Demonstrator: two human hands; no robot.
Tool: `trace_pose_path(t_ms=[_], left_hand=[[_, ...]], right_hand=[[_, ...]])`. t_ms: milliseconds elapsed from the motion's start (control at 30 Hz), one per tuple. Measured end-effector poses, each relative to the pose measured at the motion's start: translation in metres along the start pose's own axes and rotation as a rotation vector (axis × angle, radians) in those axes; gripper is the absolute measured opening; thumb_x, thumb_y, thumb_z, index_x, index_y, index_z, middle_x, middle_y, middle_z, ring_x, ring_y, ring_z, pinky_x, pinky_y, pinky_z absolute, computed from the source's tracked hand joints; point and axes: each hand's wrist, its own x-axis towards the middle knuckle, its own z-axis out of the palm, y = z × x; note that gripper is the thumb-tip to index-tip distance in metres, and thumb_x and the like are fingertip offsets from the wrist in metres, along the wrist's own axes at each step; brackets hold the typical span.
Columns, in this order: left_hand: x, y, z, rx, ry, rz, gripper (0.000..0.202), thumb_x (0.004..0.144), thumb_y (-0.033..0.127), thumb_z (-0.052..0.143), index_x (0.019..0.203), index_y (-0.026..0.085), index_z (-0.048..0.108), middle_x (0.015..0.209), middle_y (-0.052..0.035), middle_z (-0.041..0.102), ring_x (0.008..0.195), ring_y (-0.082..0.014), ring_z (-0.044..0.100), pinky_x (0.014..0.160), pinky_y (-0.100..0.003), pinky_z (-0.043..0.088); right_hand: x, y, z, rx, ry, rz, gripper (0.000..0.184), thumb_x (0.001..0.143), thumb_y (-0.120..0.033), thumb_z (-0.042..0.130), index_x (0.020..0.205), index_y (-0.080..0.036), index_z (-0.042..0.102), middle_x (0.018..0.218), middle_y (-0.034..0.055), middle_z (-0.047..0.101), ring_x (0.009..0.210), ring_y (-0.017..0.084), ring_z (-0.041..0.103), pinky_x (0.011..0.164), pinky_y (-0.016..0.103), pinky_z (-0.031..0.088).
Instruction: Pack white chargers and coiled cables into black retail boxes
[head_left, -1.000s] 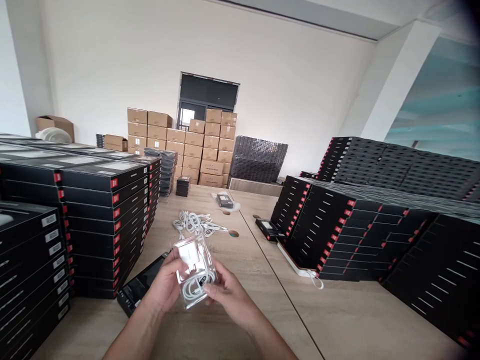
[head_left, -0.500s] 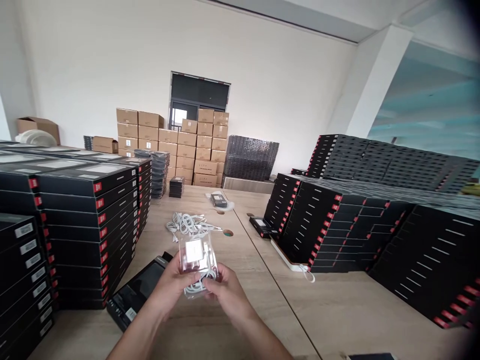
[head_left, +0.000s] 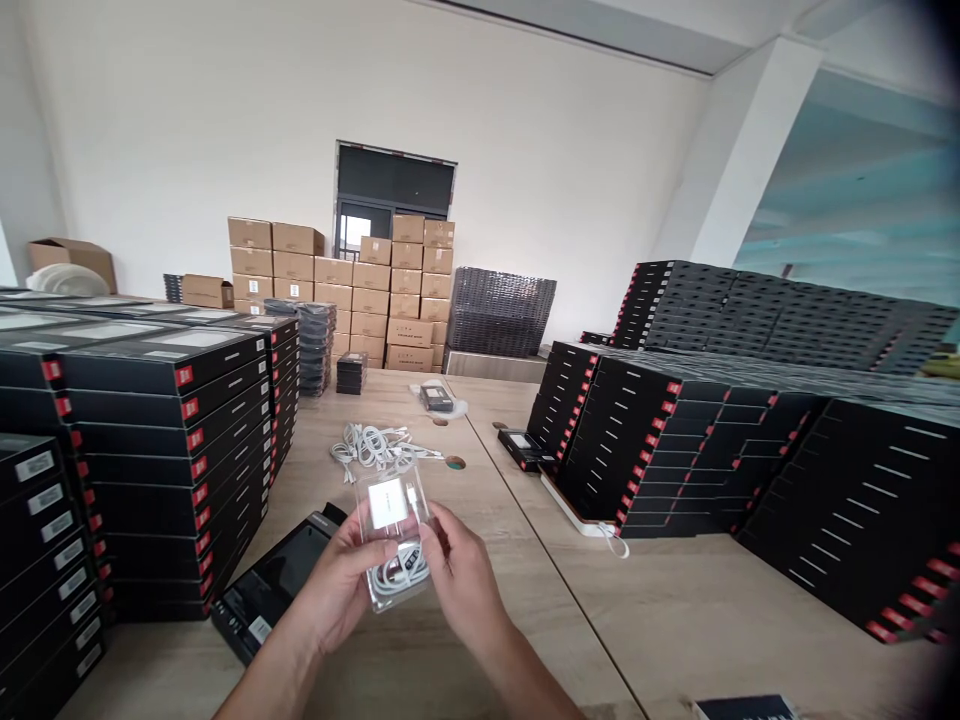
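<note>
Two hands hold a clear charger tray among stacked boxes

Two long wooden tables (head_left: 525,600) meet side by side, their outer edges lined with tall stacks of flat black boxes (head_left: 187,440), more of them along the right edge (head_left: 675,450). Brown cartons (head_left: 352,290) are piled against the back wall. A black box (head_left: 274,585) lies open near the front edge, by the left stacks. A loose heap of white cables (head_left: 371,445) sits mid-table. Above the front edge, the left hand (head_left: 341,585) and right hand (head_left: 465,580) both grip a clear plastic tray (head_left: 394,535), tilted up, holding a white charger and a coiled cable. Fingers close on its lower half from either side.
</note>
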Motion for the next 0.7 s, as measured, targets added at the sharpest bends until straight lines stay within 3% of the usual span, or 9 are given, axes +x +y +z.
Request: trace_pose_path(t_ms=[167, 267, 367, 533, 600, 700], left_hand=[[0.000, -0.001, 0.000, -0.041, -0.033, -0.032, 0.056, 0.061, 0.012, 0.079, 0.115, 0.019, 0.065, 0.102, -0.0107, 0.075, 0.091, -0.0263, 0.070, 0.085, -0.038, 0.051], [0.000, -0.003, -0.003, -0.057, -0.027, -0.036, 0.054, 0.062, 0.010, 0.077, 0.114, 0.019, 0.065, 0.101, -0.0099, 0.075, 0.090, -0.0252, 0.070, 0.086, -0.038, 0.051], [-0.001, -0.006, -0.005, -0.062, -0.009, -0.049, 0.048, 0.063, 0.009, 0.076, 0.109, 0.018, 0.067, 0.099, -0.0096, 0.076, 0.088, -0.0233, 0.070, 0.084, -0.035, 0.051], [-0.001, -0.007, -0.009, -0.037, 0.023, -0.065, 0.039, 0.061, 0.007, 0.076, 0.098, 0.016, 0.070, 0.091, -0.0083, 0.076, 0.078, -0.0206, 0.069, 0.077, -0.033, 0.053], [-0.001, -0.005, -0.011, -0.028, 0.035, -0.074, 0.040, 0.060, 0.007, 0.075, 0.098, 0.016, 0.069, 0.088, -0.0079, 0.076, 0.075, -0.0207, 0.070, 0.075, -0.034, 0.053], [-0.001, -0.002, -0.014, 0.008, 0.055, -0.093, 0.045, 0.058, 0.006, 0.074, 0.102, 0.016, 0.068, 0.088, -0.0085, 0.076, 0.073, -0.0221, 0.070, 0.071, -0.034, 0.054]], right_hand=[[0.001, -0.008, -0.004, -0.054, -0.055, -0.050, 0.032, 0.096, -0.029, 0.040, 0.113, -0.022, 0.065, 0.094, 0.0050, 0.072, 0.081, 0.019, 0.065, 0.073, 0.026, 0.050], [0.003, -0.006, -0.003, -0.046, -0.082, -0.039, 0.030, 0.094, -0.027, 0.042, 0.109, -0.022, 0.066, 0.087, 0.0032, 0.072, 0.075, 0.018, 0.064, 0.069, 0.025, 0.050], [0.002, -0.001, 0.000, -0.039, -0.050, -0.034, 0.026, 0.091, -0.025, 0.045, 0.104, -0.023, 0.068, 0.078, 0.0012, 0.070, 0.068, 0.017, 0.062, 0.064, 0.024, 0.049], [-0.003, 0.000, 0.007, -0.039, 0.001, -0.015, 0.026, 0.089, -0.024, 0.046, 0.107, -0.022, 0.065, 0.082, 0.0021, 0.070, 0.072, 0.018, 0.063, 0.066, 0.025, 0.049], [-0.004, -0.001, 0.009, 0.022, -0.005, 0.002, 0.028, 0.090, -0.026, 0.046, 0.111, -0.021, 0.063, 0.088, 0.0035, 0.071, 0.078, 0.019, 0.064, 0.072, 0.027, 0.050], [-0.004, -0.002, 0.009, 0.285, -0.038, 0.080, 0.033, 0.090, -0.033, 0.051, 0.120, -0.022, 0.060, 0.103, 0.0057, 0.071, 0.094, 0.021, 0.065, 0.084, 0.031, 0.050]])
